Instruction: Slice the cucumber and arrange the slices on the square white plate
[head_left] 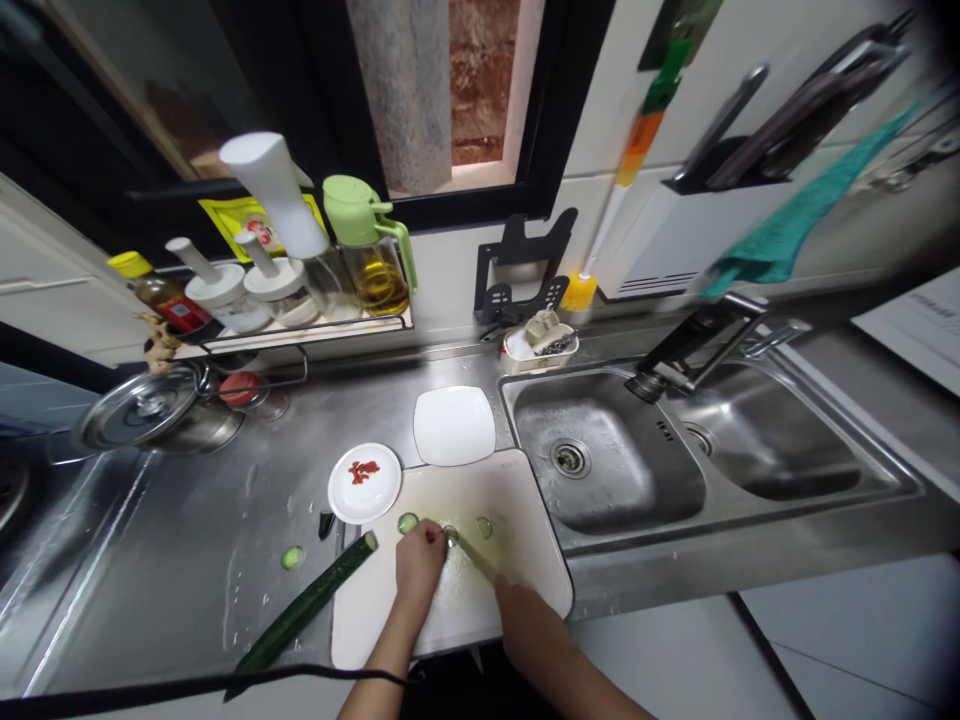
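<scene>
Left hand: above the middle of the cutting board, fingers bent and drawn together at a small cucumber slice (whether they pinch it or merely steady it, cannot tell).

Right hand: closed around the handle of a knife (handle hidden in the fist). Blade runs low over the board, away and leftward, its far end at the same slice.

Also on the board: a second slice just left of the left fingertips; a third slice lies apart, to the right of the blade.

Long dark-green cucumber: aslant, left of the left hand; pale cut end over the board's left edge, remainder over the steel counter. Beside it, a small dark piece and one loose round.

Beyond the hands: a round plate at the board's far left corner bears red bits; a square white plate sits at the far edge (contact with the board unclear).

Periphery: double sink to the right, teal cloth above it; green-topped oil bottle on the shelf at back left, lidded pot below.
</scene>
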